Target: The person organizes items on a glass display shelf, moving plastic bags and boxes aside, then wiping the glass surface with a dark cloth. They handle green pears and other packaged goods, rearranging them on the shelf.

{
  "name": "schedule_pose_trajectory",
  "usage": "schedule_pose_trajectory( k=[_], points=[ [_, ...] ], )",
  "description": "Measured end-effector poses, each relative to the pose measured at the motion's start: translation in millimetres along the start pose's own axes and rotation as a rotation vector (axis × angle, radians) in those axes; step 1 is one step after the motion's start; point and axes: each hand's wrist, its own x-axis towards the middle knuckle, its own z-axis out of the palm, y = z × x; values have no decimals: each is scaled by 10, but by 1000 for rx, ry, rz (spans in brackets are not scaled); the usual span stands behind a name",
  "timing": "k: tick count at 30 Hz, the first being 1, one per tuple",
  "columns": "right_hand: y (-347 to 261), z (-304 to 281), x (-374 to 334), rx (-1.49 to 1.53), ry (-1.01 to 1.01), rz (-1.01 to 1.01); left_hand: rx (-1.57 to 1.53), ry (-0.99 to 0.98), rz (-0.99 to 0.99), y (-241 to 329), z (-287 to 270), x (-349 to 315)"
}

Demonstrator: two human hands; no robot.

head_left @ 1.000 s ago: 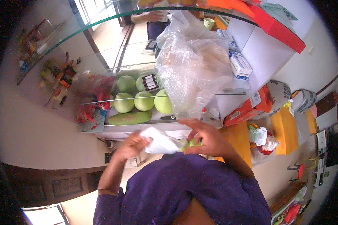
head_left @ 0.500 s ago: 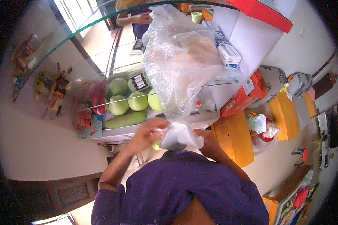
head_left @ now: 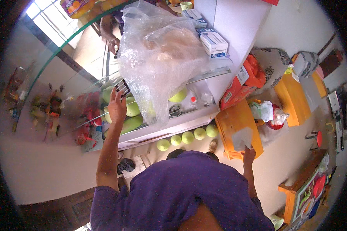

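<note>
My left hand (head_left: 117, 104) reaches to the glass shelf, fingers apart, their tips at a small row of dark sticks with white labels (head_left: 122, 87). Whether the fingertips grip one of them is unclear. Off to the right, my right hand (head_left: 249, 153) pinches a small whitish bubble-wrap piece (head_left: 242, 138) by its lower edge, over an orange wooden stool. A large clear bubble-wrap sheet (head_left: 162, 57) drapes over the shelf front, between my hands. Green melons (head_left: 132, 109) lie under the glass, partly hidden by my left hand and the wrap.
Blue-and-white boxes (head_left: 214, 43) stand on the shelf's right end. Scissors (head_left: 175, 111) and a red-capped bottle (head_left: 193, 101) lie on the lower shelf. Several green melons (head_left: 187, 137) line the floor. A red bag (head_left: 241, 82) and orange stool (head_left: 231, 127) are at the right.
My hands have parted from in front of my chest. The left has gone up to the labelled sticks; the right has carried the bubble-wrap piece rightward. The view has shifted.
</note>
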Motion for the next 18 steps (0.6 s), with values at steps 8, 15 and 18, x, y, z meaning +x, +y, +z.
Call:
schedule_pose_trajectory(
  k=[8,15,18],
  points=[
    [-234,81,378,-277,-170,-77,10,-40,-25,146,-113,-8],
    [-712,670,892,-79,-229,-555,89,-64,147,92,24,199],
    [-1465,885,565,-239,-441,-497,58,-117,56,151,-140,114]
  ],
)
